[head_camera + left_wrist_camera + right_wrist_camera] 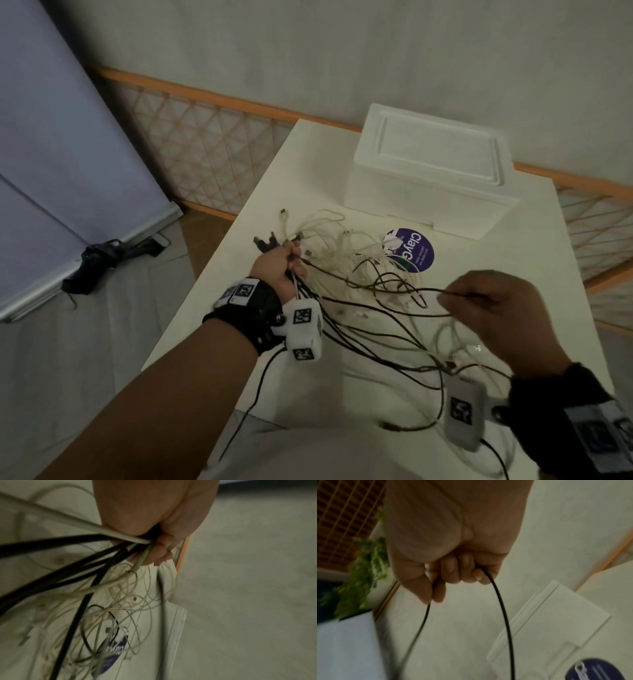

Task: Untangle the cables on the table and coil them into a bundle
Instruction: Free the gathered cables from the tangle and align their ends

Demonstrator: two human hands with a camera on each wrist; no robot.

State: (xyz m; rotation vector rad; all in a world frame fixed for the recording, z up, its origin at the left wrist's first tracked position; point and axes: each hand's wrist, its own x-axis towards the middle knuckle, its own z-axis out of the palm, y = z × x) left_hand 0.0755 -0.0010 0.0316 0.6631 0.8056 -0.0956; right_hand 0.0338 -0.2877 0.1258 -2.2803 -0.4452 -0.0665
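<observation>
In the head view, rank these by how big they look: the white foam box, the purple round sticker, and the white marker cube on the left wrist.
1. White foam box, clearly the largest.
2 and 3. Purple round sticker and white marker cube look about alike; the cube sits nearer the camera, so I won't rank them.

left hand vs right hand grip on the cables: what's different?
The left hand grips a thick bunch of black and white cables in a closed fist, plug ends sticking out past it. The right hand holds one thin black cable, which leaves the curled fingers on both sides. The left hand is at the table's left edge; the right is nearer its middle. Both are raised above the table.
</observation>
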